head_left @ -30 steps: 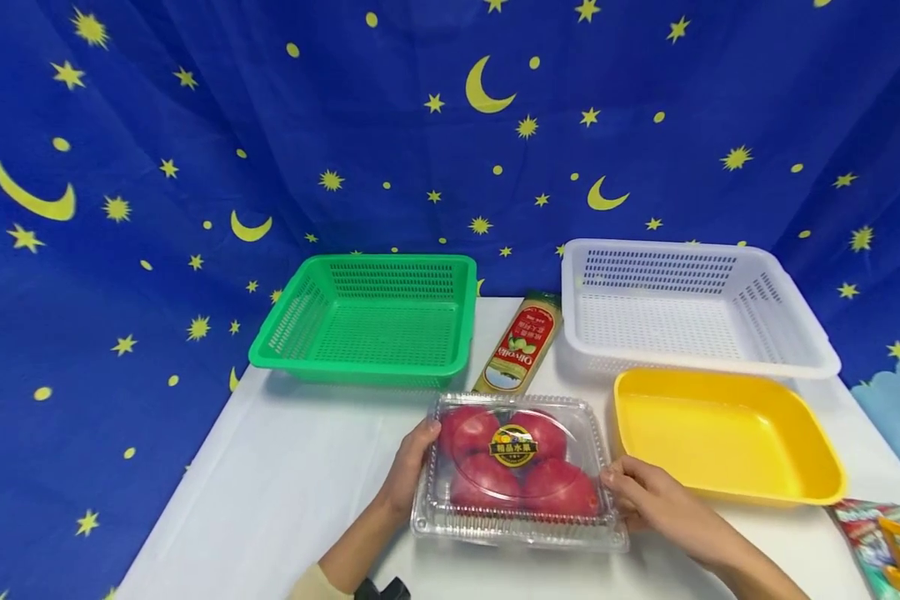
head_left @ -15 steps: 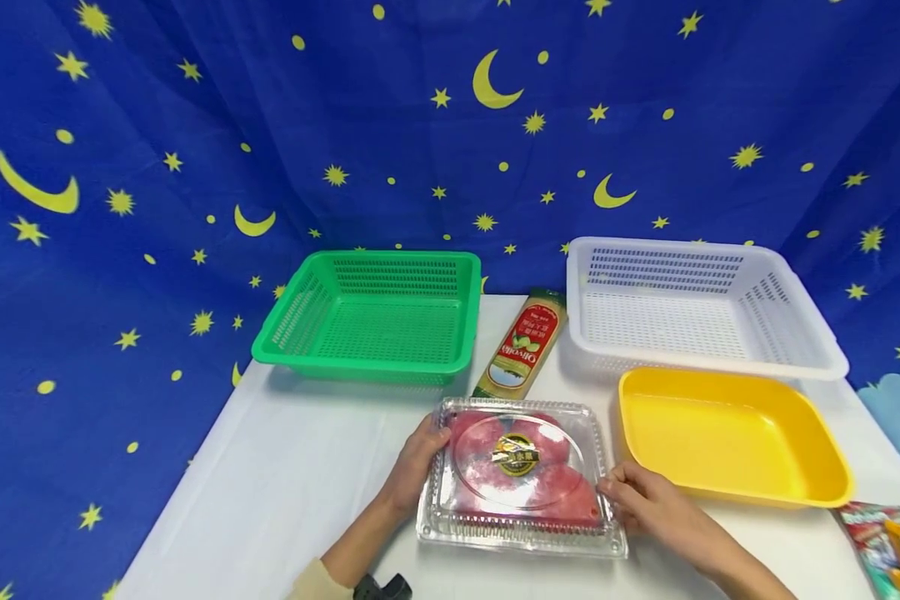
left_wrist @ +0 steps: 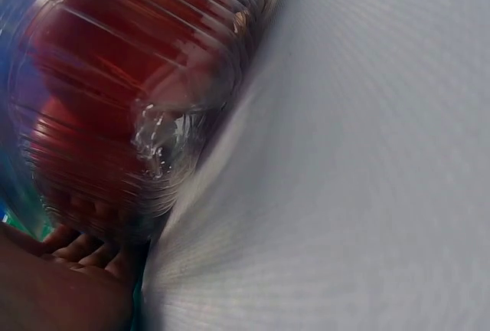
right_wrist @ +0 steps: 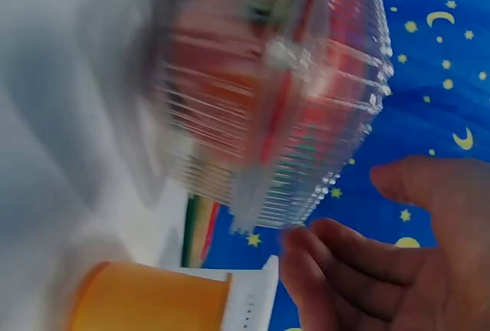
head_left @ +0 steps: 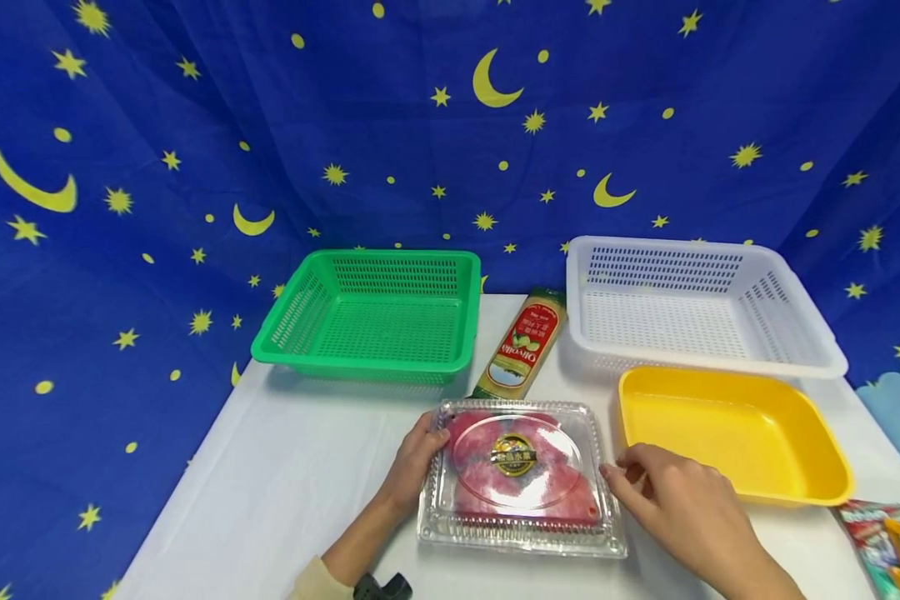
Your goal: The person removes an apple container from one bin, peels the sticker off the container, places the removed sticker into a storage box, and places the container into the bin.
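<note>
A clear plastic clamshell box (head_left: pixel 525 529) of red, tomato-like fruits (head_left: pixel 487 496) lies in front of me, with a round black and gold sticker on its lid. My left hand (head_left: pixel 412 467) grips the box's left side, thumb at the lid's edge; in the left wrist view its fingers (left_wrist: pixel 80 250) reach the ribbed wall. My right hand (head_left: pixel 682 508) is at the box's right edge. In the right wrist view the thumb stands apart from the box, and the fingertips (right_wrist: pixel 295 235) are close to its rim corner.
Behind the box lies a red-labelled packet (head_left: pixel 521 346). A green basket (head_left: pixel 367 367) stands back left and a white basket (head_left: pixel 708 362) back right. A yellow tub (head_left: pixel 735 492) sits right of the box. Printed packets (head_left: pixel 881 533) lie at the right edge.
The box has settled slightly nearer me and its lid catches more glare. My right hand has loosened at the right edge and turned, its back now raised. My left hand keeps its grip.
</note>
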Demonstrator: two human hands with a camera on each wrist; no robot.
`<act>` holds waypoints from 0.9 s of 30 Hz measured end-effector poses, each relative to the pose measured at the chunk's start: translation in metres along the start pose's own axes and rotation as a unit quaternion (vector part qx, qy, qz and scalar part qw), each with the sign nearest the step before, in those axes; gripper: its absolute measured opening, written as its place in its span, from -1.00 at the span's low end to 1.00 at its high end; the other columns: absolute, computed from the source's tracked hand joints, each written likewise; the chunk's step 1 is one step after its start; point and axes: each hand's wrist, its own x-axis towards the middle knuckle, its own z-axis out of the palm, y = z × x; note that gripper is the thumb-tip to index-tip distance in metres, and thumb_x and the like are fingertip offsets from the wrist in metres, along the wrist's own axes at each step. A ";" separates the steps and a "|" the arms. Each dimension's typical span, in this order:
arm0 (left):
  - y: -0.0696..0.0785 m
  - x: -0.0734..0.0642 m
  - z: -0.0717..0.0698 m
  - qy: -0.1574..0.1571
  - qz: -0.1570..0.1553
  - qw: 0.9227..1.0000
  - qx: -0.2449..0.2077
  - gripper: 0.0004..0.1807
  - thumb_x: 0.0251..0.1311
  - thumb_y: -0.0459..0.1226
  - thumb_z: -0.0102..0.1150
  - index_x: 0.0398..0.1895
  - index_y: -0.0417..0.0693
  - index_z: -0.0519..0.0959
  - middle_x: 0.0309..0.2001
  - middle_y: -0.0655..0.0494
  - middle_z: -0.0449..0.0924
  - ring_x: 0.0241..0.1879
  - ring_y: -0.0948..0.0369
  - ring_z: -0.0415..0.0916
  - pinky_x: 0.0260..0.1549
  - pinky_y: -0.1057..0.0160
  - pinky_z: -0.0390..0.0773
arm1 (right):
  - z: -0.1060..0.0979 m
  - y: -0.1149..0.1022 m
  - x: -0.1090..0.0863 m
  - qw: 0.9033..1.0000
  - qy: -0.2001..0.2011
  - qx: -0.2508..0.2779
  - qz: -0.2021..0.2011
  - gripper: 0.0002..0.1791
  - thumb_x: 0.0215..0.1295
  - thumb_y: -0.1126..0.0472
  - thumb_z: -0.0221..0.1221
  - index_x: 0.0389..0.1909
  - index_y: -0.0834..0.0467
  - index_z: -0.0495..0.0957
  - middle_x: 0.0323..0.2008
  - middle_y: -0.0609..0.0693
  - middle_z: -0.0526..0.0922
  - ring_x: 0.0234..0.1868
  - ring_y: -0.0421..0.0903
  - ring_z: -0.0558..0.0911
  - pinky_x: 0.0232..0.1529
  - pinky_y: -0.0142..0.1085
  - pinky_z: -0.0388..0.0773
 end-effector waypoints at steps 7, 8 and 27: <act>-0.001 -0.001 -0.001 -0.002 -0.008 1.000 -0.002 -0.50 0.38 -0.12 -0.18 0.31 -0.15 0.28 0.19 -0.09 0.39 0.24 0.05 0.26 0.24 0.09 0.14 | 0.001 -0.008 0.018 0.990 0.093 0.059 -0.089 -0.85 0.16 0.08 0.33 -0.27 -0.02 0.61 -0.34 -0.30 0.54 -0.29 -0.27 0.50 -0.26 -0.26 0.49; -0.002 -0.001 -0.001 -0.003 -0.009 1.000 -0.002 -0.49 0.38 -0.12 -0.18 0.32 -0.15 0.28 0.20 -0.09 0.38 0.24 0.05 0.26 0.24 0.09 0.15 | 0.002 -0.010 0.022 0.988 0.089 0.074 -0.100 -0.84 0.17 0.09 0.33 -0.24 -0.03 0.61 -0.31 -0.31 0.55 -0.25 -0.28 0.51 -0.20 -0.28 0.49; 0.000 0.001 -0.001 0.000 0.007 1.000 0.015 -0.52 0.37 -0.15 -0.17 0.26 -0.23 0.31 0.13 -0.11 0.42 0.15 0.07 0.33 0.19 0.14 0.24 | 0.032 -0.037 0.057 0.968 -0.047 0.203 -0.137 -0.77 0.25 0.00 0.27 -0.08 -0.13 0.64 -0.16 -0.38 0.57 -0.17 -0.33 0.53 -0.09 -0.20 0.53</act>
